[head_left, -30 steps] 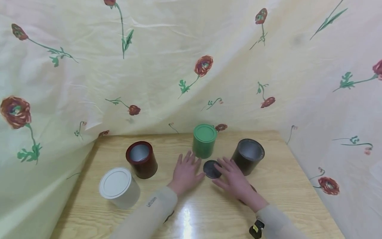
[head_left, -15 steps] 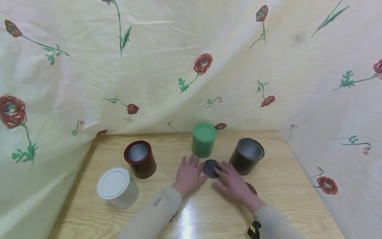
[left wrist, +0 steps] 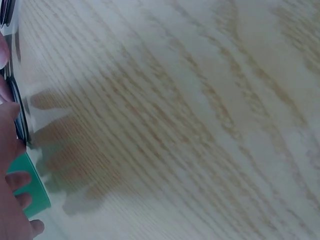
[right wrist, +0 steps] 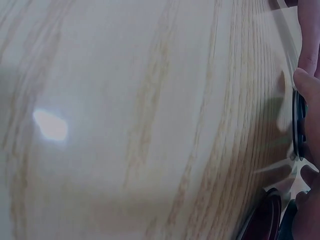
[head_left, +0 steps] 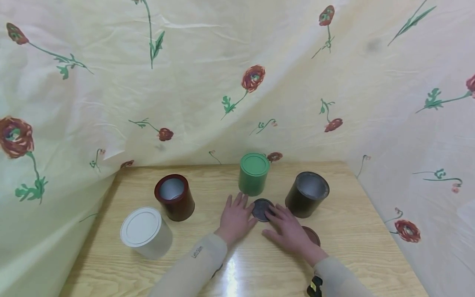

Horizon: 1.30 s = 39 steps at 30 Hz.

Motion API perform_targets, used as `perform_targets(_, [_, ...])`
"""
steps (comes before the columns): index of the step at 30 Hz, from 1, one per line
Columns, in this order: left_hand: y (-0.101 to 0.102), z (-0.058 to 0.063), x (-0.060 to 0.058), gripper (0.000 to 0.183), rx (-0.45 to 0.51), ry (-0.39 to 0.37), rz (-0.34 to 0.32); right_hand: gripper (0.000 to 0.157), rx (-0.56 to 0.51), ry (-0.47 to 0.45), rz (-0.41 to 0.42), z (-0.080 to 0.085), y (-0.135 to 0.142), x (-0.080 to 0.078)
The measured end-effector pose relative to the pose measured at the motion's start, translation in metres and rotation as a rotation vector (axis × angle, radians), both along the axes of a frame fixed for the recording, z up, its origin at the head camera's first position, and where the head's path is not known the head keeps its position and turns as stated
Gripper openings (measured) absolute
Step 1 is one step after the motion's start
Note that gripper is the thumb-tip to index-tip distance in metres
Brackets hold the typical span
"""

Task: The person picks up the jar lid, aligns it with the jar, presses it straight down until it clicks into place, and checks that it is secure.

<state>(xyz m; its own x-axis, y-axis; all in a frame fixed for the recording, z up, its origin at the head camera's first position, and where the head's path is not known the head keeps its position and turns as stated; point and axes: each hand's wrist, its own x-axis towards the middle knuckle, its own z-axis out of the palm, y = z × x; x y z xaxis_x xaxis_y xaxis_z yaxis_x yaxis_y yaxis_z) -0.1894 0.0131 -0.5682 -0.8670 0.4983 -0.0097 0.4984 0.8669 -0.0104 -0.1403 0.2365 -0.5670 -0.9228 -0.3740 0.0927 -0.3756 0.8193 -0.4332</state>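
Between my two hands a round black lid (head_left: 261, 210) lies flat on the table. My left hand (head_left: 236, 218) is palm down on its left, fingers spread and straight, the fingertips in front of a lidded green can (head_left: 253, 175). From the right, my right hand (head_left: 290, 229) reaches in with extended fingers, its fingertips overlapping the lid's right edge. Just behind that hand stands a topless black can (head_left: 305, 202). A dark red lid (head_left: 311, 236) is partly hidden under the right hand. The left wrist view catches the green can (left wrist: 32, 187) beyond the left fingers.
An open dark red can (head_left: 179, 206) stands at the left, with a lidded white can (head_left: 148, 235) in front of it. Part of another dark rim (head_left: 217, 271) shows beside the left sleeve. Flowered cloth (head_left: 200, 95) hangs behind and beside the wooden table (head_left: 356, 235).
My left hand has shifted slightly right, closer to the black lid. My right hand has drawn a little nearer to me, and more of the dark red lid shows beside it.
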Motion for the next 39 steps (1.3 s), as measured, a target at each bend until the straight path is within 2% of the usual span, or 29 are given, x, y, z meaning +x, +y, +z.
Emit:
perform_targets(7, [-0.002, 0.003, 0.004, 0.061, 0.001, 0.015, 0.019, 0.062, -0.027, 0.055, 0.044, -0.002, -0.004, 0.001])
perform_targets(23, [-0.026, 0.004, 0.017, 0.061, 0.032, 0.000, 0.024, 0.066, 0.006, 0.024, 0.106, -0.006, -0.016, 0.003])
perform_targets(30, [-0.036, 0.000, 0.022, 0.060, 0.060, 0.052, 0.002, 0.065, -0.005, 0.028, 0.141, -0.006, -0.018, 0.004])
perform_targets(34, [-0.042, -0.001, 0.024, 0.063, 0.073, 0.069, -0.021, 0.066, 0.006, 0.040, 0.147, -0.004, -0.015, 0.001])
perform_targets(39, [-0.050, 0.003, 0.023, 0.072, 0.096, 0.035, -0.018, 0.073, 0.059, 0.047, 0.145, 0.001, -0.012, -0.009])
